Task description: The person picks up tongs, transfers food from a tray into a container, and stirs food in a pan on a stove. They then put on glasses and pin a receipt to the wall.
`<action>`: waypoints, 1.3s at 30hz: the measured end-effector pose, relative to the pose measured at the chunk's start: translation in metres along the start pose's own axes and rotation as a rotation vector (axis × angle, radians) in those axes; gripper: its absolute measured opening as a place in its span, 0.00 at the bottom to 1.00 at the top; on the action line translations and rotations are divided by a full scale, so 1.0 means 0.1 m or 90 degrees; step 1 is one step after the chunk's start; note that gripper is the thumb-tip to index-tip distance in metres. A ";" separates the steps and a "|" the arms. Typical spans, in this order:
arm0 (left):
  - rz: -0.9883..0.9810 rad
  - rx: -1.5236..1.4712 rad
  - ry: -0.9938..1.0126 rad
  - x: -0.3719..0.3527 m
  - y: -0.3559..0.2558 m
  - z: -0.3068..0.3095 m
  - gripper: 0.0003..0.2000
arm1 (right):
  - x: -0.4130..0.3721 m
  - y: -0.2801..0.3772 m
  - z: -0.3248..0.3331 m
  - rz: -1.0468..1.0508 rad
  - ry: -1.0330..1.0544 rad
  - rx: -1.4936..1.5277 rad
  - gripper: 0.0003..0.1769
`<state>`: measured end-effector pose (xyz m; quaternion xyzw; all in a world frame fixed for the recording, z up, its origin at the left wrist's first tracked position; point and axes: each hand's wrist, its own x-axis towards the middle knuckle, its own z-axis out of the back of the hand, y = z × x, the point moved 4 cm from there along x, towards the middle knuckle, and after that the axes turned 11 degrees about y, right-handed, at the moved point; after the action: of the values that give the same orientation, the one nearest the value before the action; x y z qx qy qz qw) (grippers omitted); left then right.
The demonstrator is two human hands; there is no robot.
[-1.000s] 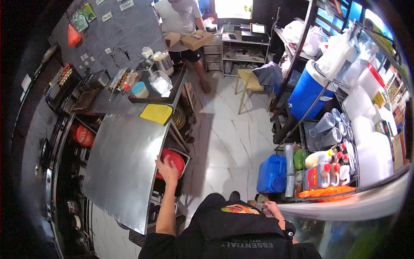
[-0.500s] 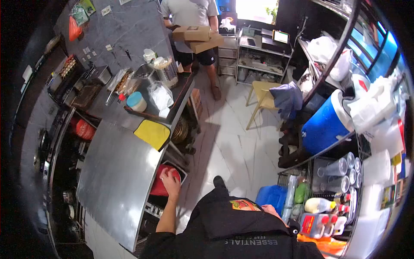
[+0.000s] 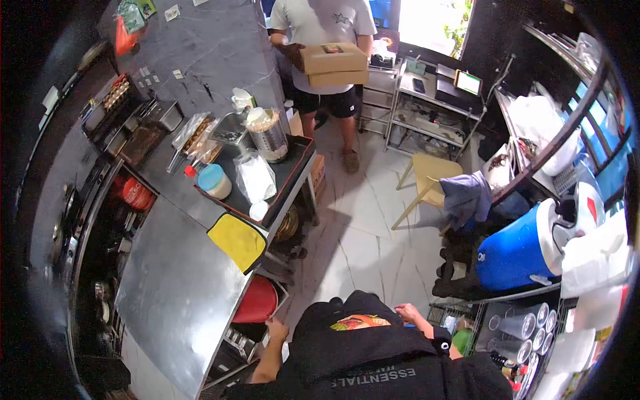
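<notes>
My left hand (image 3: 277, 329) hangs low beside the steel table, just below a red round container (image 3: 257, 301) on the rack under it. Its fingers look loosely bent, with nothing visible in them. My right hand (image 3: 408, 313) is in front of my body on the right, fingers partly apart and apparently holding nothing. A black apron (image 3: 360, 353) with a food picture covers my front. The steel tabletop (image 3: 180, 280) lies to my left, with a yellow cloth (image 3: 237, 241) at its far right corner.
Ahead stands a person (image 3: 325, 30) holding cardboard boxes (image 3: 335, 65). A yellow chair (image 3: 427, 181) with a grey cloth stands on the tiled floor (image 3: 347, 230). A blue cooler (image 3: 517, 250) and wire shelves with plastic cups (image 3: 517, 327) line the right. A tray (image 3: 303, 155) holds containers.
My left hand has come off the red container and dropped lower. My right hand has risen forward. The view has shifted closer to the person, whose boxes are now stacked more evenly.
</notes>
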<state>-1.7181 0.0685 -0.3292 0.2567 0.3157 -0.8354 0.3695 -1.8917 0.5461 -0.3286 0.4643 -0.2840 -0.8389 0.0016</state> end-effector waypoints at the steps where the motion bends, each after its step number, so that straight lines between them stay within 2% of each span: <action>1: 0.019 -0.074 -0.074 0.24 0.36 -0.22 0.25 | 0.09 0.04 0.10 0.001 0.004 -0.006 0.19; 2: 0.028 -0.148 -0.151 0.13 0.33 -0.17 0.25 | 0.18 0.11 0.18 0.008 0.039 -0.014 0.19; 5: 0.163 -0.106 -0.148 -0.20 0.60 -0.58 0.23 | 0.34 0.45 0.54 -0.014 0.107 -0.018 0.19; 6: 0.172 -0.112 -0.149 -0.26 0.62 -0.68 0.23 | 0.36 0.50 0.64 -0.048 0.139 -0.003 0.19; 8: 0.170 -0.071 -0.115 -0.46 0.58 -0.81 0.17 | 0.48 0.63 0.86 -0.035 0.161 -0.014 0.19; 10: 0.115 -0.071 -0.204 -0.60 0.48 -0.94 0.11 | 0.63 0.75 1.07 -0.031 0.182 -0.032 0.18; 11: 0.187 0.043 -0.004 -0.55 0.45 -1.09 0.11 | 0.73 0.80 1.16 -0.036 0.172 -0.047 0.18; 12: 0.194 0.042 -0.004 -0.58 0.30 -1.22 0.11 | 0.86 0.81 1.24 -0.034 0.184 -0.037 0.18; 14: 0.406 -0.208 -0.293 -0.74 0.15 -1.34 0.11 | 1.07 0.80 1.38 0.013 0.184 -0.051 0.18; 15: 0.342 -0.284 -0.295 -0.74 0.06 -1.43 0.12 | 1.11 0.82 1.45 0.015 0.188 -0.051 0.18; 16: 0.344 -0.281 -0.296 -0.72 -0.01 -1.45 0.12 | 1.14 0.86 1.51 0.015 0.182 -0.061 0.18; 18: 0.273 -0.301 -0.129 -0.54 -0.13 -1.59 0.11 | 1.22 0.87 1.61 0.014 0.177 -0.070 0.18; 19: 0.152 -0.188 -0.052 -0.48 -0.22 -1.59 0.12 | 1.27 0.85 1.65 0.009 0.186 -0.109 0.18; 20: 0.154 -0.186 -0.051 -0.44 -0.26 -1.62 0.12 | 1.31 0.84 1.67 0.005 0.194 -0.148 0.18; 22: 0.175 -0.414 -0.112 -0.37 -0.34 -1.66 0.09 | 1.40 0.73 1.70 0.000 0.196 -0.145 0.19; 23: 0.184 -0.530 -0.143 -0.33 -0.39 -1.68 0.08 | 1.44 0.72 1.71 0.061 0.191 -0.251 0.19; 24: 0.183 -0.531 -0.145 -0.30 -0.46 -1.67 0.08 | 1.54 0.66 1.71 0.122 0.184 -0.358 0.19; 28: 0.228 -0.650 -0.188 -0.33 -0.60 -1.71 0.08 | 1.71 0.43 1.74 0.128 0.216 -0.362 0.18; 30: 0.241 -0.682 -0.200 -0.38 -0.64 -1.69 0.09 | 1.61 0.47 1.79 0.205 0.184 -0.377 0.16; 32: 0.163 -0.756 -0.053 -0.33 -0.67 -1.72 0.08 | 1.56 0.53 1.80 0.200 0.204 -0.406 0.16; 34: 0.213 -0.650 -0.231 -0.47 -0.76 -1.71 0.07 | 1.60 0.51 1.79 0.195 0.224 -0.435 0.16; 35: 0.245 -0.590 -0.314 -0.48 -0.70 -1.84 0.07 | 1.64 0.44 1.76 0.197 0.217 -0.391 0.16; 36: 0.241 -0.591 -0.318 -0.49 -0.67 -1.78 0.07 | 1.69 0.42 1.75 0.202 0.207 -0.347 0.17; 38: 0.136 -0.339 -0.067 -0.48 -0.74 -1.63 0.08 | 1.73 0.41 1.73 0.241 0.194 -0.349 0.18; 39: 0.153 -0.391 -0.160 -0.52 -0.67 -1.70 0.07 | 1.84 0.33 1.64 0.252 0.220 -0.366 0.19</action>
<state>-1.7064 0.2495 -0.3853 0.0643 0.4719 -0.6772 0.5608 -2.1331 0.5476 -0.3888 0.5155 -0.1169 -0.7772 0.3415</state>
